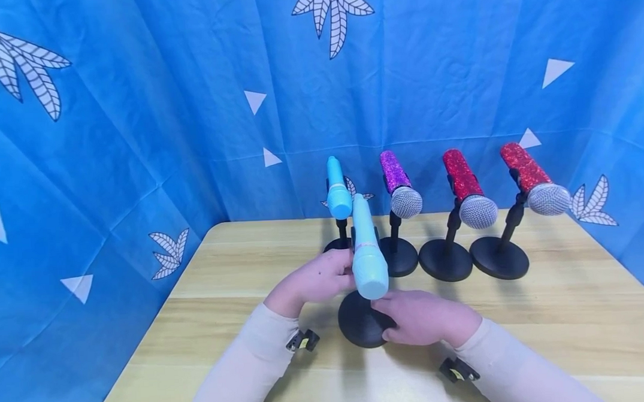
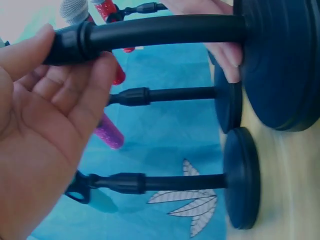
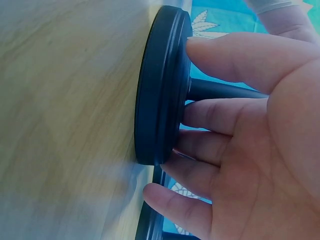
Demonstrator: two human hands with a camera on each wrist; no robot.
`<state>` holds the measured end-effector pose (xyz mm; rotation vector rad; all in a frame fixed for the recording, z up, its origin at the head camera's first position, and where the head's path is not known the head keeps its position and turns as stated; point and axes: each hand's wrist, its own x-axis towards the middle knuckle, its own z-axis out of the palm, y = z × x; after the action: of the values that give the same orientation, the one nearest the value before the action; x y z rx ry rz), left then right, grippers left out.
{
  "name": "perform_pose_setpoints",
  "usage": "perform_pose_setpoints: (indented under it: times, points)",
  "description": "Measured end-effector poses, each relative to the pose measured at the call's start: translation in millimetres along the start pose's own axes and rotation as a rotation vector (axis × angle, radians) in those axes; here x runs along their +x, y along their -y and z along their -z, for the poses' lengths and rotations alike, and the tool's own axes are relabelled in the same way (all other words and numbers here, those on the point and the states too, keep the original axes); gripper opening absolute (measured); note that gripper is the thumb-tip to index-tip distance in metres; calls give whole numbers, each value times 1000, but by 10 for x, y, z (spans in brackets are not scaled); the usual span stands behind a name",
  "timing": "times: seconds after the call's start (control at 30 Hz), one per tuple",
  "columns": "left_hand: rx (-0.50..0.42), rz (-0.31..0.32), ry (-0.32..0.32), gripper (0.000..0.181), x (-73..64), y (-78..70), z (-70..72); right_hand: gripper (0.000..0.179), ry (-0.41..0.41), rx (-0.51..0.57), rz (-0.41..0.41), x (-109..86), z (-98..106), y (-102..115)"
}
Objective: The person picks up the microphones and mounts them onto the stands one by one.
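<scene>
A light blue microphone (image 1: 370,265) sits tilted in the clip of a black desk stand, its head toward me. My left hand (image 1: 325,277) grips the stand's upper collar, thumb on one side and fingers on the other in the left wrist view. My right hand (image 1: 426,317) lies at the right of the stand's round base (image 1: 359,322). In the right wrist view its thumb and fairly straight fingers (image 3: 210,115) touch the base's upper face and rim. Whether the base rests flat on the table cannot be told.
Behind stand another blue microphone (image 1: 339,201), a purple glittery one (image 1: 394,171) and two red glittery ones (image 1: 463,174), (image 1: 525,168), each on a black stand. They line the back of the wooden table (image 1: 239,276). Blue patterned cloth (image 1: 187,81) hangs behind.
</scene>
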<state>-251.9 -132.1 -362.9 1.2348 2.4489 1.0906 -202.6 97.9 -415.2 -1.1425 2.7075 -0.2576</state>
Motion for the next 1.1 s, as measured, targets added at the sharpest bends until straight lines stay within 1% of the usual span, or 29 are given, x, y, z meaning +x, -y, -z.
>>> perform_pose_setpoints:
  times: [0.07,0.2,0.27,0.43,0.57,0.63,0.7,0.77,0.83,0.9,0.97,1.0,1.03,1.1]
  points:
    - [49,30,-27,22,10,-30,-11,53,0,-2,0,1,5,0]
    - [100,89,-82,25,12,-52,-31,54,1,-12,8,9,6,10]
    - [110,101,-99,24,-3,-43,-39,55,7,-14,11,14,7,20]
    - [85,79,-109,22,-25,-7,-48,56,18,-26,8,22,8,24]
    - [30,53,-100,21,-13,38,-45,56,16,-32,1,25,3,4]
    - [19,48,-85,19,-6,58,-36,56,12,-28,-1,26,3,-7]
    - [42,45,-49,18,1,83,-26,55,5,-26,-1,27,3,-15]
    - [90,61,5,22,3,110,-22,55,-3,-23,0,28,3,-20]
    - [138,107,66,30,-5,139,-36,54,-14,-28,5,27,-1,-23]
    - [171,174,131,39,-15,165,-68,51,-34,-40,11,24,-7,-21]
    - [201,226,195,37,-25,180,-118,47,-58,-62,18,16,-12,-17]
    - [215,242,228,38,-27,181,-144,45,-68,-72,24,9,-12,-15]
    - [226,244,260,37,-29,177,-173,43,-80,-78,30,-1,-6,-9]
    - [262,231,308,37,-26,142,-224,42,-95,-86,36,-30,14,-5]
